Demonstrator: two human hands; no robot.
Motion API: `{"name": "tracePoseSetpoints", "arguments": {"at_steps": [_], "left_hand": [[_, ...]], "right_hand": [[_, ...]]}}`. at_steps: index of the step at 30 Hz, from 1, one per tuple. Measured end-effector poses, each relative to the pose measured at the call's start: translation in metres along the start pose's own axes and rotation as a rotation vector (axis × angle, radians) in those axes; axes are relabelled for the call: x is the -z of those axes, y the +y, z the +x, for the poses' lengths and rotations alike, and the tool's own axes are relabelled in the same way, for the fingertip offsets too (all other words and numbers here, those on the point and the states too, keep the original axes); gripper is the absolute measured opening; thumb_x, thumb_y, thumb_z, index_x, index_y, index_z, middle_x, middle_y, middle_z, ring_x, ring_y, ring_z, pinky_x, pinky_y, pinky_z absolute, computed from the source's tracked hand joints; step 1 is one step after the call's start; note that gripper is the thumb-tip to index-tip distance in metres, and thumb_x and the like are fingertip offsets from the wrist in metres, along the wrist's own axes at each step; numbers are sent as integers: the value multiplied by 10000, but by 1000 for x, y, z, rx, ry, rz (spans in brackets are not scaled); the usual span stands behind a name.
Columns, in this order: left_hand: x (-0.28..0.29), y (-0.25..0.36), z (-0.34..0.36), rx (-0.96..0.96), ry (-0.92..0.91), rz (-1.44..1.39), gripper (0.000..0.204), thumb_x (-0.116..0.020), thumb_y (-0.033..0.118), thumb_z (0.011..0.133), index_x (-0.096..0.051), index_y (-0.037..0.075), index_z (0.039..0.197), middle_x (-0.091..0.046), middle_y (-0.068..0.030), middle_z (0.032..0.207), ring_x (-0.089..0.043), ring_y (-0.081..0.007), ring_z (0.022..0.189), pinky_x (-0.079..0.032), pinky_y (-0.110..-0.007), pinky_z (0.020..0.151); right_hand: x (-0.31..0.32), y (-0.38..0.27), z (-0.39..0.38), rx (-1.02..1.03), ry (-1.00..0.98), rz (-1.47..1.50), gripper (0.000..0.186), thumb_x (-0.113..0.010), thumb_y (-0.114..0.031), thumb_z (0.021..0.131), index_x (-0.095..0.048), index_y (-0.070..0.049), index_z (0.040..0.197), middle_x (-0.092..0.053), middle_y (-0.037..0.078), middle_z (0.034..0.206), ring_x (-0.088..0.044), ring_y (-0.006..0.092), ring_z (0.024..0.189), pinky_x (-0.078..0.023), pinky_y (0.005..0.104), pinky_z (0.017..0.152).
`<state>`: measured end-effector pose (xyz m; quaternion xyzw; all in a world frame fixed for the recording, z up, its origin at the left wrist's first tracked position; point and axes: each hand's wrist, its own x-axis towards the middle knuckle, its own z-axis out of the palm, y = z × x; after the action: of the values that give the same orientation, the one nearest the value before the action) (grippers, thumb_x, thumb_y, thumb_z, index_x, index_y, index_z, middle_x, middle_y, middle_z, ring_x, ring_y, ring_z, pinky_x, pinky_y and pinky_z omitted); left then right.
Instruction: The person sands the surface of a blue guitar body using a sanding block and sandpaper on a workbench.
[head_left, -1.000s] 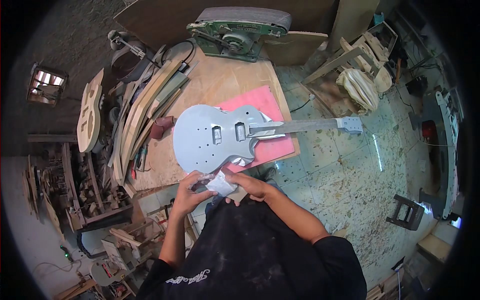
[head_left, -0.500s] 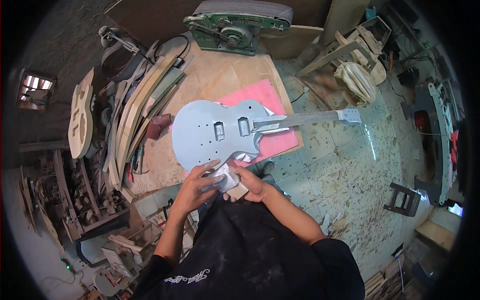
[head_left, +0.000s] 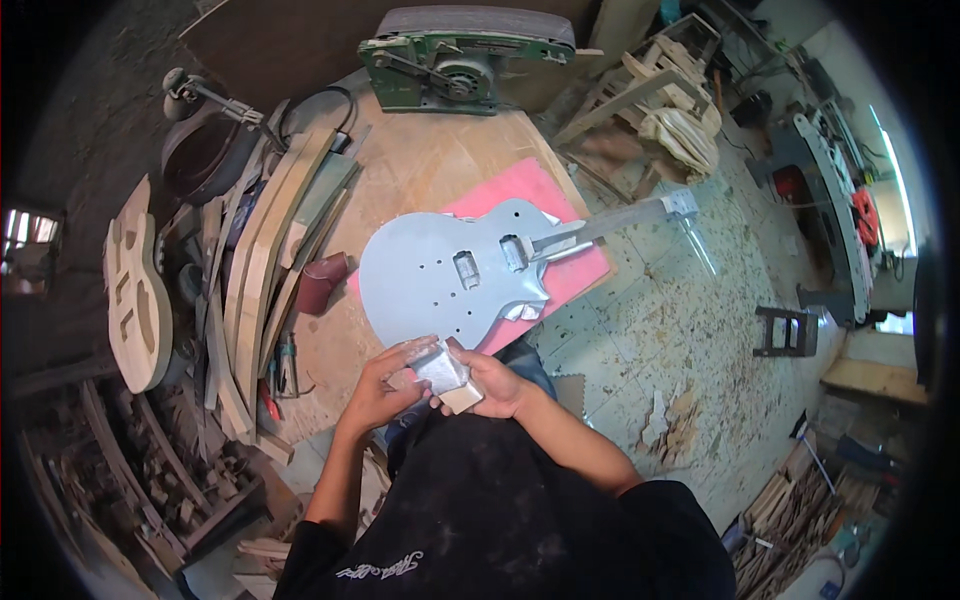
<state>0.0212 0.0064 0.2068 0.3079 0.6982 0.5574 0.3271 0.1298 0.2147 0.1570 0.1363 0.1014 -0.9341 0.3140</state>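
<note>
A pale grey electric guitar body (head_left: 412,255) lies face up on a pink foam sheet (head_left: 588,270), its neck pointing to the far right. Just off its near edge, I hold a small tan block (head_left: 462,398) with a sheet of dusty silvery-white sandpaper (head_left: 440,370) over it. My right hand (head_left: 498,384) grips the block from the right, thumb on top. My left hand (head_left: 380,390) is closed on the sandpaper's left side, with the thumb across it. Some fingers of both hands are hidden beneath.
A green belt sander (head_left: 440,75) stands at the back of the wooden table (head_left: 400,140). A rolled brown abrasive sleeve (head_left: 320,282) and curved wood strips (head_left: 268,235) lie at left, near an unpainted guitar body (head_left: 150,320). A dark stool (head_left: 785,332) stands on the dusty floor at right.
The sandpaper was crumpled and raised between my hands; now it lies flatter over the block. My left fingers have drawn in around it. The whole view has turned somewhat.
</note>
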Motion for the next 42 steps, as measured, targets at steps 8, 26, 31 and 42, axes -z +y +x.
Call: {"name": "tracePoseSetpoints", "arguments": {"at_steps": [8,26,31,42], "left_hand": [[17,-24,7,152,-140,-133,540,-742,-32,831,-694,20,1366,-680,-168,1408,-630,-267,1320,-458,-413,1154],[-10,-185,204,-106,240,1118,788,-710,542,927,-541,58,1525,-428,-280,1616,-380,-485,1493,-254,-596,1234],[-16,-189,204,-96,286,1102,768,-686,522,935,-538,65,1535,-440,-246,1622,-356,-453,1523,-214,-598,1262],[-17,-184,204,-84,304,1076,746,-696,499,925,-562,61,1514,-457,-238,1614,-354,-442,1529,-215,-601,1262]], "right_hand": [[-9,39,13,279,170,133,411,-531,-357,1107,-556,-95,1422,-682,86,1247,-693,224,1083,-591,413,874],[149,-61,11,1071,1685,-1517,273,-771,-148,891,-789,-169,1163,-581,167,1316,-550,405,1187,-431,527,1028],[148,11,58,959,1507,-1710,258,-762,-198,904,-793,-256,1154,-561,137,1333,-540,376,1216,-442,579,992],[144,9,59,962,1627,-1638,331,-764,-199,902,-765,-268,1226,-562,136,1365,-533,374,1194,-414,563,990]]}}
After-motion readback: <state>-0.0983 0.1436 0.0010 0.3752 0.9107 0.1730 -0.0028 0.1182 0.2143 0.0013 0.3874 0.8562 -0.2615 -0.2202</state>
